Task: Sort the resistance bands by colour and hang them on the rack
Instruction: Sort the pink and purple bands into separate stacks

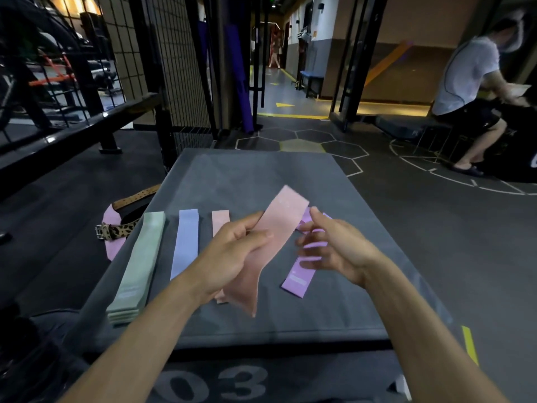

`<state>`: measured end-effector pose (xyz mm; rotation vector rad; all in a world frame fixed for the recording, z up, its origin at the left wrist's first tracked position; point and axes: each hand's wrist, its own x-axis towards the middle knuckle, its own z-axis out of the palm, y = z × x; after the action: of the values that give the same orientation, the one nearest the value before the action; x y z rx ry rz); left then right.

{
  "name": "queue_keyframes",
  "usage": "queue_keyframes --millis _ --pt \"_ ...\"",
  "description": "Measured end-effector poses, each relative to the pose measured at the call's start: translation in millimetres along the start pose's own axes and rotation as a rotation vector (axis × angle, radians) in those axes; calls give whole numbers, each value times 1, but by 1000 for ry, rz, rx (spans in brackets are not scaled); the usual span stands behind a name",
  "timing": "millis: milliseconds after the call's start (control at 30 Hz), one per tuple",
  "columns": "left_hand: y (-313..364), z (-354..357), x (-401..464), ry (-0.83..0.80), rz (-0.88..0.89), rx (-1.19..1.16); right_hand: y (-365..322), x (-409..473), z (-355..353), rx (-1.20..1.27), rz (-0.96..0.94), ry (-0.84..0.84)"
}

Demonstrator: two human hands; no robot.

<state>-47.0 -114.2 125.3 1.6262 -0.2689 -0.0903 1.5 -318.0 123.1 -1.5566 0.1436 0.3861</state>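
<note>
While the left hand [232, 251] gripped the slanted pink band [279, 225], the pink pile [220, 221] lay just behind it; the right hand [334, 245] hung open nearby.

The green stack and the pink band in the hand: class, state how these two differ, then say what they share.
The green stack is several bands piled flat on the grey mat; the pink band is a single one, lifted above the mat at a slant. Nothing touches the green stack, while the left hand pinches the pink band. The right hand is blurred beside the pink band. Both are flat, pastel strips of similar shape.
</note>
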Motion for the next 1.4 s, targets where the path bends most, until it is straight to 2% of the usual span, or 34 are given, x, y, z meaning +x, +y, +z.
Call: queue_keyframes --millis 67,133,233,333,500,767,867,1100,1233,1400 --pt "-2 0 1 -23 28 14 1 -3 3 52 76 -172" --pt "-2 2 0 -55 27 37 -2 -6 6 128 -18 -221" --pt "-5 3 0 -89 18 117 -3 -1 6 125 -202 -116" --pt "-7 3 -2 -132 -42 174 1 3 5 59 -256 -22" --pt "-17 -1 -3 -185 -132 183 -2 3 7 88 -357 124" --pt "-26 0 -5 -231 -188 49 -4 1 10 101 -447 102" --pt "-29 1 -7 -249 -177 71 -6 2 12 111 -447 97" --pt "-34 -2 -8 -150 -131 125 -6 6 19 137 -422 128" --pt "-38 -9 -10 -215 -171 162 -5 12 19 113 -443 172" --pt "-55 -28 -11 -393 -276 289 -4 20 17 138 -463 263"
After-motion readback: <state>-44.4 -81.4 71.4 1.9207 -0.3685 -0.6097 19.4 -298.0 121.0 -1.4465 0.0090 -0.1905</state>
